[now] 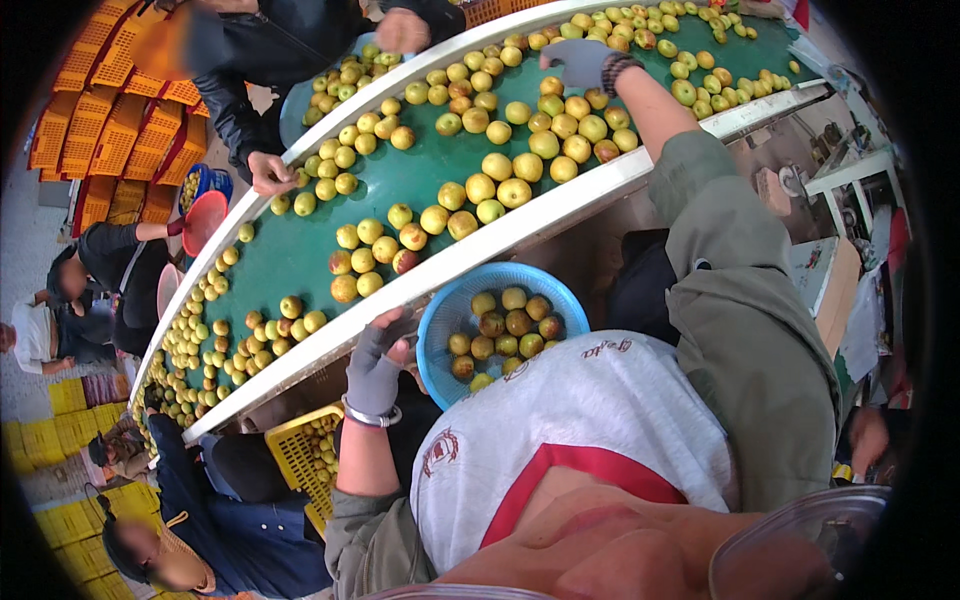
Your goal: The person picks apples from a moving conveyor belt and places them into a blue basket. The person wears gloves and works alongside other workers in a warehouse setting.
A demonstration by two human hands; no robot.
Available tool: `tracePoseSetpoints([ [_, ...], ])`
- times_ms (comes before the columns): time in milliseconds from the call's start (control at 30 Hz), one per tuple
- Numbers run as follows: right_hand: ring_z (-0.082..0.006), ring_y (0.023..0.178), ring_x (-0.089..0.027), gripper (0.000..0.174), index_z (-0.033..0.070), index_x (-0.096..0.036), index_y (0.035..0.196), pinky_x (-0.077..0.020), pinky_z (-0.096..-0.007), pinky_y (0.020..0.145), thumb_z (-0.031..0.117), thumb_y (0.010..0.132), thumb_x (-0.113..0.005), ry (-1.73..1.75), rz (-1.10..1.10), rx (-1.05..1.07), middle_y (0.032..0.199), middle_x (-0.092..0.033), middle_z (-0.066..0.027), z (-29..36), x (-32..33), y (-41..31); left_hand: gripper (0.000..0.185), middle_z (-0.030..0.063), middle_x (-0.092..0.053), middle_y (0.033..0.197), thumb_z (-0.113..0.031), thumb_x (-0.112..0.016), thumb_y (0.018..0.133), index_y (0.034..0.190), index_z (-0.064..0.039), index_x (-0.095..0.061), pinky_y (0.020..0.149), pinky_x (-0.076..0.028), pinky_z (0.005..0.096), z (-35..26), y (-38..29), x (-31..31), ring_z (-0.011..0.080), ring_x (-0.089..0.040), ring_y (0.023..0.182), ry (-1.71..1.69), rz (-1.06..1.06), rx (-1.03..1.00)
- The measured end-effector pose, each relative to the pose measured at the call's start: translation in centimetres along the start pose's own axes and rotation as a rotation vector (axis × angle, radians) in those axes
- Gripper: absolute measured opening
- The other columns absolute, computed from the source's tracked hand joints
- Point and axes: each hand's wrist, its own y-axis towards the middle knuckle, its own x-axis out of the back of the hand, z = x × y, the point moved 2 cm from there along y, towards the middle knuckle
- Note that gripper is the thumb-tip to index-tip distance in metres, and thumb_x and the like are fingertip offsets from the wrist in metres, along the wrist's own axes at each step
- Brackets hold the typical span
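Yellow-green, brown-blushed round fruits, apparently jujubes (514,193), lie in loose groups on a green conveyor belt (315,251) with white side rails. My right hand (581,64), in a grey fingerless glove, reaches across the belt, low among the fruits at the far side; its fingertips are partly hidden. Against my body sits a light blue plastic basket (444,300) with more fruits inside, browner than many on the belt. My left hand (375,371), gloved alike with a bangle at the wrist, is raised beside the basket's left rim, fingers bent. Whether it grips the rim is unclear.
Across the belt, a person in a dark jacket (262,67) has a hand at the rail, beside a blue basin of fruits. At lower left, another person in navy (232,510) sits near a yellow crate (292,450). Orange crates (112,135) stand stacked behind.
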Motion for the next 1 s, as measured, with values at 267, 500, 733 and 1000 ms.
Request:
tracePoseSetpoints([
  [267,-0.0291,0.101,-0.065,0.033,0.021,-0.056,0.122,-0.0527,-0.0412,0.083,0.025,0.09,-0.055,-0.237,0.039,-0.023,0.112,-0.066,-0.0097,4.1,-0.1,0.6,0.042,0.0118,-0.061,0.121,-0.013,-0.063,0.093,0.13,0.002,-0.051,0.099,-0.046,0.0364,1.6,2.4,-2.1,0.0214,-0.058,0.112,0.11,0.054,0.091],
  [500,-0.025,0.084,-0.063,0.03,0.008,-0.059,0.108,-0.0499,-0.0419,0.076,0.03,0.087,-0.058,0.541,0.923,0.687,0.097,-0.065,-0.0094,20.0,-1.2,-11.5,0.038,0.0087,-0.062,0.118,-0.01,-0.059,0.094,0.13,0.0,-0.053,0.095,-0.047,0.031,2.1,3.8,-3.0,0.0166,-0.058,0.108,0.229,0.049,0.129],
  [733,-0.0324,0.095,-0.064,0.032,0.007,-0.061,0.11,-0.0492,-0.0424,0.085,0.028,0.086,-0.059,0.217,0.874,0.965,0.104,-0.066,-0.0147,21.5,-7.2,-17.3,0.038,0.0081,-0.063,0.119,-0.01,-0.059,0.094,0.13,0.0,-0.053,0.093,-0.047,0.0279,1.7,4.6,-5.3,0.0138,-0.058,0.106,0.337,0.081,0.081],
  [1000,-0.0293,0.086,-0.062,0.014,0.008,-0.059,0.096,-0.0507,-0.0411,0.076,0.016,0.085,-0.056,0.009,0.0,0.605,0.094,-0.062,-0.0091,13.9,-1.1,-7.8,0.033,0.0045,-0.064,0.112,-0.014,-0.06,0.094,0.125,-0.003,-0.057,0.089,-0.049,0.0273,1.5,5.7,-6.6,0.0116,-0.059,0.1,0.429,0.024,0.022],
])
